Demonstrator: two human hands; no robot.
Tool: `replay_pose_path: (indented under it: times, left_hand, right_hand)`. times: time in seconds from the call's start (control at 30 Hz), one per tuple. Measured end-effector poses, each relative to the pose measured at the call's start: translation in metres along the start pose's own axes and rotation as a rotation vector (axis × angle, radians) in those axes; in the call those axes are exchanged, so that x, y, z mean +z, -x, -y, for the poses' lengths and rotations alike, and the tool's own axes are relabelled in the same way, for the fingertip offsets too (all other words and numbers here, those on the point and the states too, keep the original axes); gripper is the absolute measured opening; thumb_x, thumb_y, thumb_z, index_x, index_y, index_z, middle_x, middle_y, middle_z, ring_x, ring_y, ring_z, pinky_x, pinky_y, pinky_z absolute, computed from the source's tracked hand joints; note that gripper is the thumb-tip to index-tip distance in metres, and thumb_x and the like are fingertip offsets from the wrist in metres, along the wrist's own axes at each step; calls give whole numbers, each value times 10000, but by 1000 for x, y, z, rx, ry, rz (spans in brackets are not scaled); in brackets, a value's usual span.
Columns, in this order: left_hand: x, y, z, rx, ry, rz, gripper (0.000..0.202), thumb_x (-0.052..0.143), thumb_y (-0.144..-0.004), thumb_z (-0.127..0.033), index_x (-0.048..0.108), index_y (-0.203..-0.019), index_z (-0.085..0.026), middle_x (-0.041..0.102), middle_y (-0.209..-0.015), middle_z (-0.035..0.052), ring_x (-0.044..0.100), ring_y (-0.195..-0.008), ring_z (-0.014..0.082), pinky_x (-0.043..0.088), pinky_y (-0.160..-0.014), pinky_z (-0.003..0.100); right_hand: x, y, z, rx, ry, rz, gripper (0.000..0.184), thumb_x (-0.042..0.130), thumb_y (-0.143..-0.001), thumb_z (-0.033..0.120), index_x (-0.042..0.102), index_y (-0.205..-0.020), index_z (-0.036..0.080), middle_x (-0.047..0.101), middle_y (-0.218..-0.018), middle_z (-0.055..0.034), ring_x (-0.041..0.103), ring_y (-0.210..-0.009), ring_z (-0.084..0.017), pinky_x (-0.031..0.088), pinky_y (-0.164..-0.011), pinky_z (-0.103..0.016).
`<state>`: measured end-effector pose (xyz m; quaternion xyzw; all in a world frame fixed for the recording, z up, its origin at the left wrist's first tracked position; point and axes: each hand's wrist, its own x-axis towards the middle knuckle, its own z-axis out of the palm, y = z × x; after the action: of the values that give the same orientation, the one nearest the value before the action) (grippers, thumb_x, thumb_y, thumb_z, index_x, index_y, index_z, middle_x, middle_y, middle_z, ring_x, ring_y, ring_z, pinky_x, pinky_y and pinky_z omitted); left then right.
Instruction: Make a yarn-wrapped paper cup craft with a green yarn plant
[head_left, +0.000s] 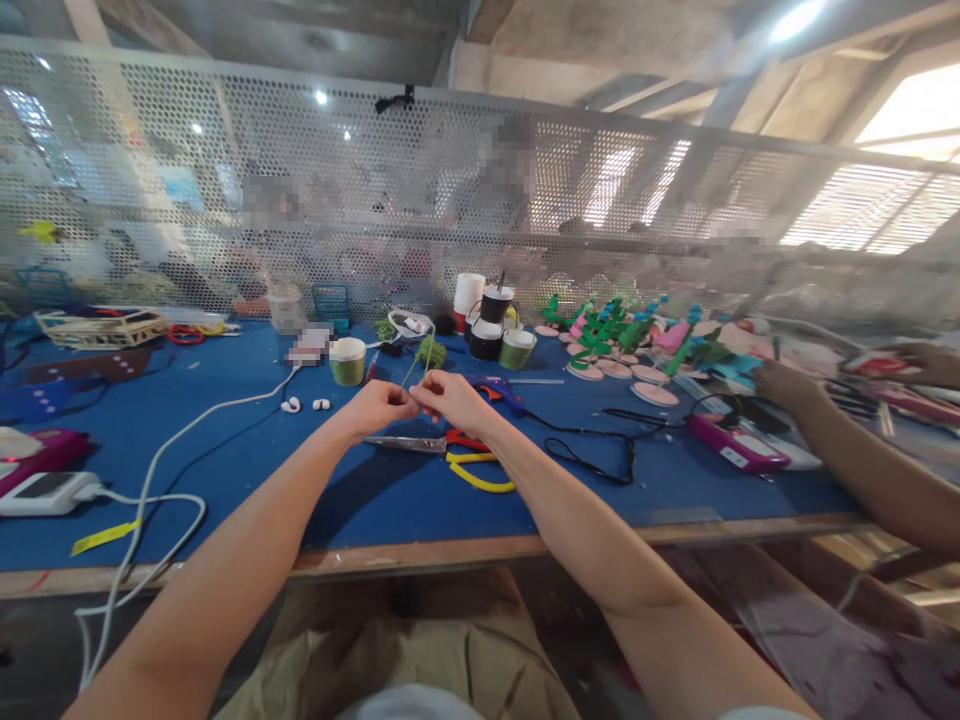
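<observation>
2 hands (379, 410) (457, 402), fingers (429, 391) pinched on a green strand (430, 350), hover over a blue tabletop (420, 510) before perforated screening (360, 180).

Table (247, 480)'s solid blue, strand (430, 352) is light green. Scissors (459, 441) are silver with red and yellow grips, glue gun (510, 396)'s blue with red bits. Mesh (360, 190) is grey and dotted all over, discs (655, 394) pale pink, cable (176, 435) plain white, tag (105, 538) bright yellow.
</observation>
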<state>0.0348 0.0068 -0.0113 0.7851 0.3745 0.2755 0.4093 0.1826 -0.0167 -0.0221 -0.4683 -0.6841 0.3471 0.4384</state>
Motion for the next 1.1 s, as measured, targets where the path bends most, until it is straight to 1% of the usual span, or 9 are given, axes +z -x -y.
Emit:
replay_pose_path:
  times: [0.1, 0.23, 0.43, 0.6, 0.77, 0.97, 1.1]
  left_hand:
    - [-5, 0, 0, 10, -1, 30, 235, 581, -587, -349, 601, -611, -117, 577, -574, -12, 498, -566, 111, 379, -573, 219]
    - [-9, -2, 1, 6, -32, 11, 201, 590, -566, -316, 600, -597, -118, 599, -591, 7, 517, -584, 130, 393, -599, 239]
    - [-6, -1, 0, 5, -52, -9, 203, 587, -558, -318, 590, -583, -116, 581, -553, -4, 502, -547, 125, 381, -560, 236]
    - [-3, 0, -3, 0, -78, -34, 198, 611, -540, -301, 589, -595, -113, 527, -502, -34, 442, -492, 99, 328, -499, 219]
    - [0, 0, -4, -1, -97, -59, 177, 620, -522, -269, 580, -596, -113, 505, -495, -41, 418, -487, 91, 302, -484, 216]
    - [1, -1, -3, 19, -108, -87, 201, 559, -593, -317, 544, -554, -120, 499, -507, -28, 423, -504, 98, 311, -501, 222]
    - [2, 0, -4, 26, -100, -117, 219, 528, -634, -349, 511, -575, -139, 446, -482, -50, 387, -482, 84, 282, -469, 208]
  right_hand:
    - [-1, -1, 0, 17, 6, -14, 233, 487, -737, 323, 399, -588, 168, 449, -453, 65, 401, -363, -43, 338, -367, -167]
    - [-2, -2, -1, 31, 13, -35, 234, 484, -746, 319, 390, -589, 173, 434, -443, 70, 402, -363, -44, 345, -363, -166]
    - [0, -1, -1, 39, 43, -42, 231, 486, -748, 293, 379, -579, 178, 431, -438, 69, 398, -361, -48, 341, -359, -168]
    - [1, -1, 2, 47, 86, -60, 226, 479, -751, 273, 384, -569, 179, 426, -435, 65, 397, -363, -55, 328, -354, -171]
    - [1, -1, 4, 57, 121, -77, 227, 479, -749, 275, 383, -565, 182, 422, -432, 64, 398, -360, -59, 319, -350, -173]
    - [0, -2, 2, 48, 157, -90, 243, 479, -748, 282, 368, -554, 187, 422, -426, 65, 400, -344, -61, 327, -361, -184]
    - [-1, -2, 2, 34, 184, -113, 257, 501, -733, 296, 358, -548, 189, 414, -422, 71, 407, -341, -64, 328, -376, -189]
